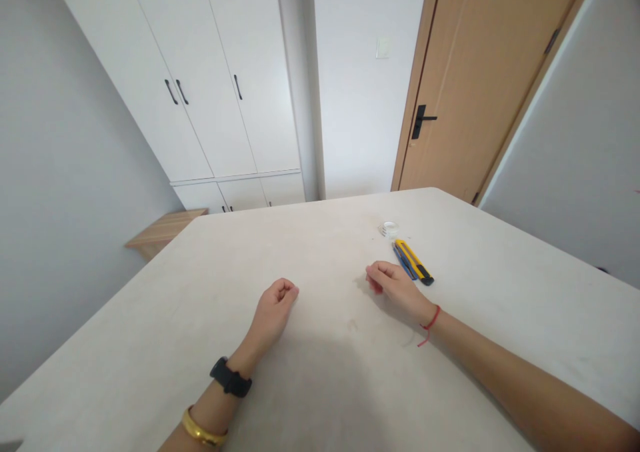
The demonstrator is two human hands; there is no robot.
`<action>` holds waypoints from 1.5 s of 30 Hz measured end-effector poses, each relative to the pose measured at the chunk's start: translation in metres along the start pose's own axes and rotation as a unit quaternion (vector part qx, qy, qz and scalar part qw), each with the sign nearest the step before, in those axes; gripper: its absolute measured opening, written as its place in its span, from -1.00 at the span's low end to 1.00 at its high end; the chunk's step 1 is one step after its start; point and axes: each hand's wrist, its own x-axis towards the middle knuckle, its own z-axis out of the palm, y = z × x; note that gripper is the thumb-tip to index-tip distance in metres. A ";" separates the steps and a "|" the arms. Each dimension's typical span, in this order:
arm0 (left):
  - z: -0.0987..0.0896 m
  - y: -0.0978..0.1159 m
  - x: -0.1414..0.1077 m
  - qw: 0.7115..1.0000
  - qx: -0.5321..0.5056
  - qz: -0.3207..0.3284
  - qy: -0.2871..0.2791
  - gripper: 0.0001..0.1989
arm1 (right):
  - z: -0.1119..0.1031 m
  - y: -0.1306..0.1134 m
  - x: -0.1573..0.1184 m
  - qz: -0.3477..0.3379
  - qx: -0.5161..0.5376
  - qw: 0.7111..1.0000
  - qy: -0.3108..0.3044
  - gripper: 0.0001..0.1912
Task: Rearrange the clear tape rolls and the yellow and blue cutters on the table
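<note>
Utility knives (413, 261), one yellow, one blue, lie side by side.

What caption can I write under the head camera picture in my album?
The left hand and right hand rest on a pale table near a yellow box cutter.

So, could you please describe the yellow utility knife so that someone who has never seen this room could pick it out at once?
On the pale table, look below the wooden door. Just past the right hand, two knives lie side by side near a small clear coil. It is the yellow utility knife with the black end, not the blue knife beside it.
</note>
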 end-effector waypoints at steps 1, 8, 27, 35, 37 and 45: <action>0.000 -0.002 0.001 1.000 -0.007 -0.004 -0.002 -0.76 | -0.006 0.000 0.007 0.001 0.002 1.000 0.007 -0.58; -0.001 -0.007 0.008 0.998 -0.042 -0.037 -0.031 -0.75 | -0.057 0.010 0.049 -0.004 -0.080 0.976 0.201 -0.68; 0.001 -0.001 0.006 0.997 -0.052 -0.038 -0.046 -0.75 | -0.098 0.023 0.151 0.113 -0.494 0.862 0.029 -0.19; 0.002 -0.001 0.004 0.998 -0.050 0.011 -0.043 -0.80 | -0.018 -0.001 0.132 -0.009 -0.477 0.874 -0.091 -0.51; 0.004 0.002 0.001 0.998 -0.035 0.039 -0.038 -0.79 | 0.011 -0.005 0.112 -0.049 -0.458 0.877 -0.134 -0.50; 0.006 0.007 -0.005 0.991 0.084 0.079 -0.065 -0.73 | 0.005 -0.007 0.060 -0.114 -0.399 0.900 -0.130 -0.16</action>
